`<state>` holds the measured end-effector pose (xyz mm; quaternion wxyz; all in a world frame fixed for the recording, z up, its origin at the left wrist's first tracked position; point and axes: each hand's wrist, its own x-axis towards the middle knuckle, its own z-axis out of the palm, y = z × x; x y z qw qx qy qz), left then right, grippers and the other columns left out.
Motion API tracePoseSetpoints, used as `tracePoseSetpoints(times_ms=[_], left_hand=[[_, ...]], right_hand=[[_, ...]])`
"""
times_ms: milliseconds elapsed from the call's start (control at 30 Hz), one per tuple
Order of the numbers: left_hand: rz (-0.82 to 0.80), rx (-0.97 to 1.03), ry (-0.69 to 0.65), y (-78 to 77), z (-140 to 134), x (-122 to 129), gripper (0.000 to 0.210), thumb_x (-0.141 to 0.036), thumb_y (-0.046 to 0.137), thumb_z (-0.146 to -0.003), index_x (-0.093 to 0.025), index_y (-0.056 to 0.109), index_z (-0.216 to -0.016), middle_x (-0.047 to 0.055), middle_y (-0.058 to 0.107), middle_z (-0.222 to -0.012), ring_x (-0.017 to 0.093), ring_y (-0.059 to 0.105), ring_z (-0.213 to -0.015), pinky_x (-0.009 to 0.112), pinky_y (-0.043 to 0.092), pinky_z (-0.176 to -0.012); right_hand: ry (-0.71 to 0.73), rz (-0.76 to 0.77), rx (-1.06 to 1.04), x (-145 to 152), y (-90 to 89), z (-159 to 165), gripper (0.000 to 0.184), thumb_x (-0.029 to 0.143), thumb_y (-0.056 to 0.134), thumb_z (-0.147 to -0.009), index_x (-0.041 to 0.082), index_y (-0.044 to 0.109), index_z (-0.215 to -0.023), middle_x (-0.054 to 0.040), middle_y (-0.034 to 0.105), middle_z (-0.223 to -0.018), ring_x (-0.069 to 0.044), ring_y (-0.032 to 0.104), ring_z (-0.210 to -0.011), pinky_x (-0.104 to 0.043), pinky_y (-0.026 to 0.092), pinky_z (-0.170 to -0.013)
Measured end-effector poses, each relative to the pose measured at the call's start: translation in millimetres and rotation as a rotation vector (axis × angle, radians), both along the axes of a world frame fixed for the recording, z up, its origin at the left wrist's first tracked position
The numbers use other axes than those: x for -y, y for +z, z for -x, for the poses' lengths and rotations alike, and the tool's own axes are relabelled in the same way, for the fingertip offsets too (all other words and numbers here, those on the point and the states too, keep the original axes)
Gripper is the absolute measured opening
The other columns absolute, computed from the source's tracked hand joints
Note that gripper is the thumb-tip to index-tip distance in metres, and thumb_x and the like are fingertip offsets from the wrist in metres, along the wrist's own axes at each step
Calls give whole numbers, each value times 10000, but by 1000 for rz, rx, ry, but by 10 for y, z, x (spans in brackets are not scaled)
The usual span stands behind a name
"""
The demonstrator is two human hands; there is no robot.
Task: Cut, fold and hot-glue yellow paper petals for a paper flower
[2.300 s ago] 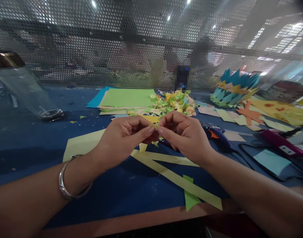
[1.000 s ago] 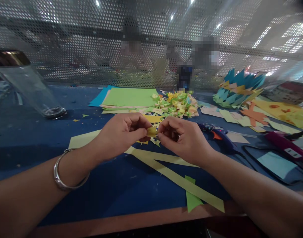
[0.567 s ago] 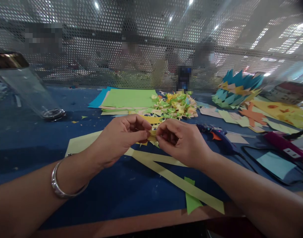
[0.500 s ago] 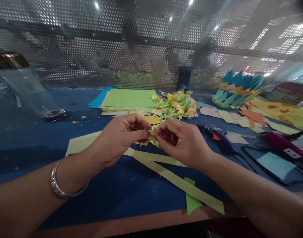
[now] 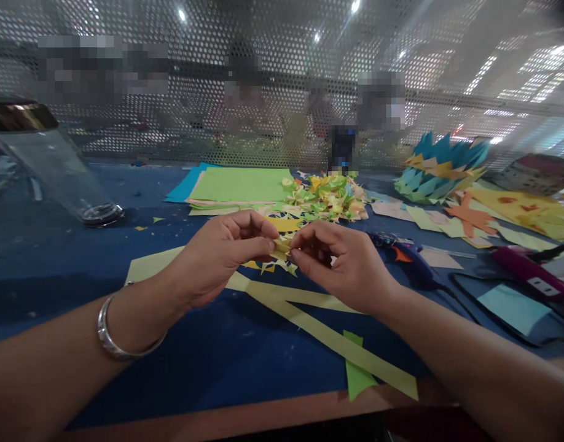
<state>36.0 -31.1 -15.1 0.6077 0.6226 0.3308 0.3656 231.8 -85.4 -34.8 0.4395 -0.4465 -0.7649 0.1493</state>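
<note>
Between my two hands is a small folded piece of yellow paper (image 5: 281, 249), held above the table. My left hand (image 5: 220, 255), with a silver bangle at the wrist, pinches its left side between thumb and fingers. The fingertips of my right hand (image 5: 344, 264) are closed on its right edge. Pale yellow paper strips (image 5: 316, 322) lie under the hands, one crossing a green paper scrap (image 5: 358, 371). Just behind the fingers are yellow paper scraps (image 5: 286, 224) and a heap of small folded paper pieces (image 5: 330, 196).
A stack of coloured sheets (image 5: 245, 184) lies at the back. A glass bottle (image 5: 63, 169) stands at left. To the right are a glue gun (image 5: 415, 261) with its cable, a purple power strip (image 5: 533, 273) and a spiky paper construction (image 5: 441, 169). A perforated metal screen (image 5: 282, 110) stands behind.
My fingertips have shifted slightly around the yellow paper, and more of its folds show between them. Both hands stay in nearly the same place.
</note>
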Motion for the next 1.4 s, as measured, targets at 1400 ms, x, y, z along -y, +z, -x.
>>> tracePoseSetpoints(times_ms=[1400], left_hand=[[-154,-99,39,-70,-46,68,183,-209,729,-793,-185,594,-914,-8,651,-789,119,635,-714,247,523,-675]], right_hand=[[-24,19,16,2,17,13,56,201,620,-871,184,584,-831,38,523,-684,-67,459,-562,-222,393,-536]])
